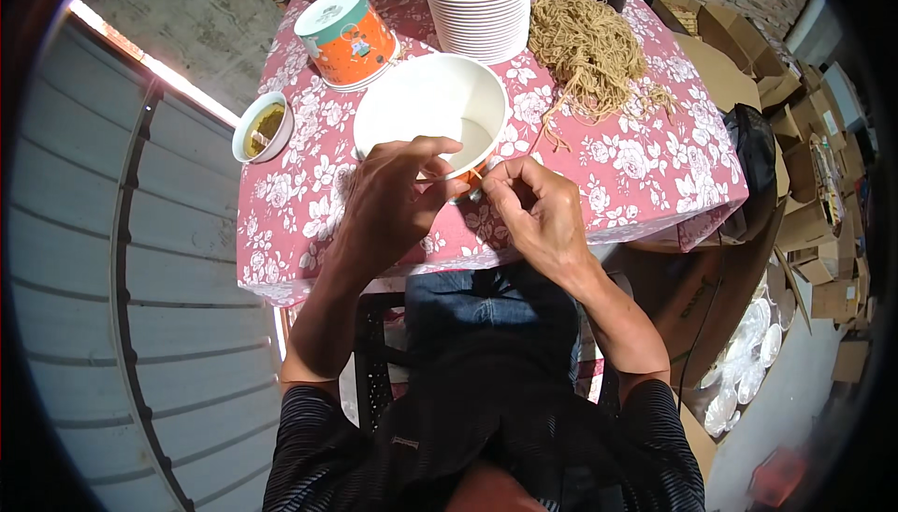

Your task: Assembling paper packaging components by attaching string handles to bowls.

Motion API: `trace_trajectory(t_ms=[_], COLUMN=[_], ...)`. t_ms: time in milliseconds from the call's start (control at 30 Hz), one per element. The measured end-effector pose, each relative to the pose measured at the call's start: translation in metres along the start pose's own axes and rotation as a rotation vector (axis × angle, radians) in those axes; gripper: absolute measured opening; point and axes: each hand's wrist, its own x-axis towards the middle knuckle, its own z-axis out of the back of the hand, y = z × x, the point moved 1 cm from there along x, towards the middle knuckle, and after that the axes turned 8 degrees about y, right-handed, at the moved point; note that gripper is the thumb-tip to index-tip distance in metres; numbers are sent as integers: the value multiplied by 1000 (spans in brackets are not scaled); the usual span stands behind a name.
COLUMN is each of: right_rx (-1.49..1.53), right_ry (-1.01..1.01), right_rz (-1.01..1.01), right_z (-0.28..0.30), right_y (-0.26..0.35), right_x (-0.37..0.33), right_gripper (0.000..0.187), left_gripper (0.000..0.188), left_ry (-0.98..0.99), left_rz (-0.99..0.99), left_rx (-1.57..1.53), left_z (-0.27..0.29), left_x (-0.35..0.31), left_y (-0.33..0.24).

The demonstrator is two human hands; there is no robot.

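A white paper bucket (379,105) with an orange outside lies tilted near the table's front edge, its wide mouth toward me. My left hand (398,196) is at its near rim, the fingers curved and apart. The index finger reaches over the rim and the thumb is low beside the orange side; the other fingertips are partly hidden. My right hand (540,208) pinches a thin tan cord (479,173) between thumb and index finger, right against the bucket's orange side. Where the cord meets the bucket is too small to make out.
Behind stand a tall stack of white buckets (477,2), an upside-down orange bucket (346,40) and a heap of tan cord (589,54). A bowl of liquid (264,127) sits at the left edge of the flowered tablecloth (617,161). Cardboard boxes (814,185) crowd the right.
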Motion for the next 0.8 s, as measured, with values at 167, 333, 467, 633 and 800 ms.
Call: trace_trajectory(t_ms=[167,333,467,633,800], right_rx=[-22,-73,-74,-68,-40], right_ry=[-29,-40,-21,-31,-24], right_rz=[6,-9,1,5,-24], right_z=[-1,-3,-5,-5,-6], right_y=[1,6,8,4,6], right_x=[1,2,2,2,0], right_gripper=[14,14,15,15,15], left_gripper=[41,42,44,34,32], left_ry=[10,24,28,80,62], left_rz=[13,-22,60,103,18], left_rx=[-13,27,-79,46,156], left_z=[1,2,1,1,-1], left_x=[0,1,0,5,8], left_y=[-1,-1,-2,-8,-9])
